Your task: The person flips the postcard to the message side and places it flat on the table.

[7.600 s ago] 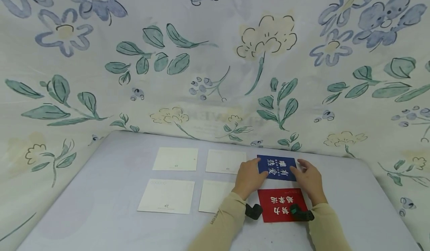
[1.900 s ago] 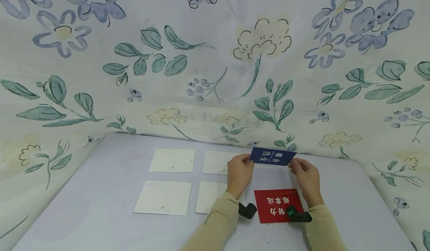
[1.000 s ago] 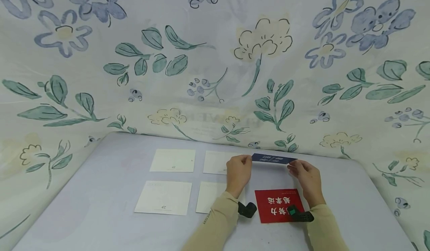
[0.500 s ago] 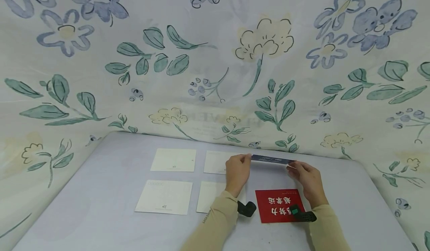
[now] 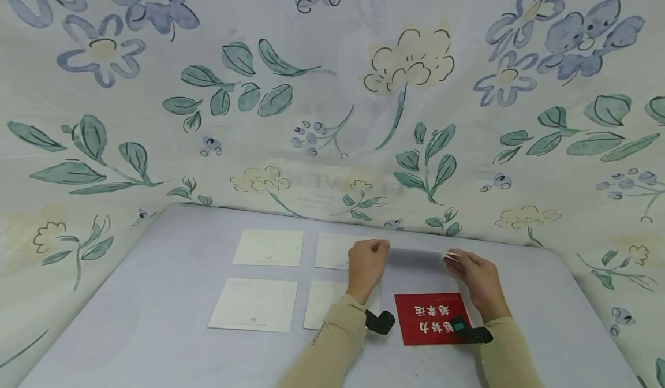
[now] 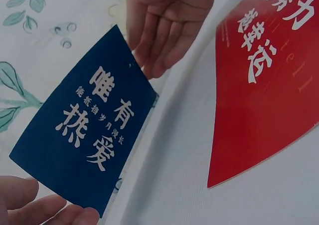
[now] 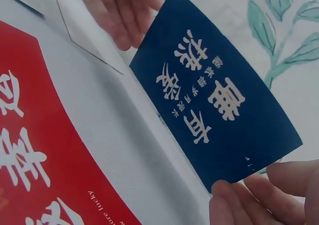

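Note:
A blue postcard [image 6: 87,120] with white characters is held up by its two short ends, between my hands. My left hand [image 5: 366,268] pinches one end; its fingers [image 6: 37,210] show at the lower left of the left wrist view. The other end is pinched by my right hand [image 5: 478,278], with thumb and fingers [image 7: 259,205] at the corner in the right wrist view. From the head view the card is almost edge-on, so its printed face is hidden there. Nearer the body, a red postcard [image 5: 428,319] with white characters lies flat on the table.
To the left, cream-white cards lie in two rows on the white table [image 5: 156,295]: a far-left card [image 5: 267,247], a near-left card [image 5: 254,305] and others partly covered by the left hand and sleeve. A floral curtain [image 5: 332,116] rises behind the table.
The blue postcard, flat on the table at first with both hands at its ends, has been lifted and tilted until its printed face turned out of the head view. The red card stays put.

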Motion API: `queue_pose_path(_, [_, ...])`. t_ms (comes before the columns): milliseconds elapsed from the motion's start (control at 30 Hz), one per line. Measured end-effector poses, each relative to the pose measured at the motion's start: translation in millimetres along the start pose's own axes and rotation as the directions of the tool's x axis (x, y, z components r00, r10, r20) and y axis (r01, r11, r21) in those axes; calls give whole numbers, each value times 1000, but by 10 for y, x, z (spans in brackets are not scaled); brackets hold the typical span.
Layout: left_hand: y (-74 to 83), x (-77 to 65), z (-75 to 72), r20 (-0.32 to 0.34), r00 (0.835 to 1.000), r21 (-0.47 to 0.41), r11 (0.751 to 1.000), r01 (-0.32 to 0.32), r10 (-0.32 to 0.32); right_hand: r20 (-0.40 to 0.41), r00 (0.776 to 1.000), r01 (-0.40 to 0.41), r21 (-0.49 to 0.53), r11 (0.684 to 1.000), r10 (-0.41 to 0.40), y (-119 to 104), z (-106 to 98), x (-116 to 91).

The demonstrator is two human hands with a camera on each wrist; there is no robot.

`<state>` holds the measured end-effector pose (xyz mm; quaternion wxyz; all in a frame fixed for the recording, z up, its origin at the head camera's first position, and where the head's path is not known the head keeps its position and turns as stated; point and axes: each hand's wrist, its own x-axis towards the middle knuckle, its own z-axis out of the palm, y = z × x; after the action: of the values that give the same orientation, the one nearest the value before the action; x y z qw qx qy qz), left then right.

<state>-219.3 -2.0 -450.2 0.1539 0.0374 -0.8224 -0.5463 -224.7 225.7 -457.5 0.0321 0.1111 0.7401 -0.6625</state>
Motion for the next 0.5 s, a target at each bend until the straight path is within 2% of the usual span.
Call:
queue_pose_path(300, [-20,1,20,10,1000,0,1000,17,-17,-11,999,-36,46,998,37,12,-13,21])
queue_pose_path(500, [-31,8,32,21,999,-5,1000,27,-26,-25,999,-39,34,999,40,6,-15,27])
